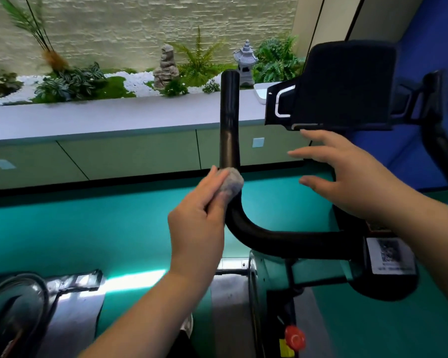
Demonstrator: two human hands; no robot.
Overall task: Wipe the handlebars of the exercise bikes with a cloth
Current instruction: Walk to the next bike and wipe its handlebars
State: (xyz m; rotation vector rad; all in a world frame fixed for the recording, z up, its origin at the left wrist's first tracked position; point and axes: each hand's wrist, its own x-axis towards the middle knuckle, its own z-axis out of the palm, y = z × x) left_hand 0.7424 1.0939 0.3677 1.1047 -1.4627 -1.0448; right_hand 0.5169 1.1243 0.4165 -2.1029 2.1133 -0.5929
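The left hand (197, 215) grips a grey cloth (230, 186), fingers curled round it and pressing it against the black handlebar (229, 120) just where the upright horn meets the bend. From the cloth the horn rises toward 12 o'clock to a blunt free end with open air all around it; below the cloth the bar curves down and runs toward 3 o'clock into the bike's stem.

The right hand (347, 177) hovers at 3 o'clock from the cloth, fingers spread and straight, holding nothing; its fingertips lie just under the lower edge of the black console (344, 86), and whether they touch it cannot be told. Between the two hands there is a clear gap over the teal floor (75, 223).

At 4 o'clock from the left hand a white label (388, 257) with a QR-type code sits on the stem; its small print is too blurred to read. A red knob (294, 338) shows at 5 o'clock low on the frame. At 8 o'clock the dark housing of a second bike (23, 306) stands well apart. Beyond the handlebar a grey ledge (101, 117) runs across, its front edge above green cabinet panels, and behind it lie plants, white pebbles and a small stone lantern (245, 63)
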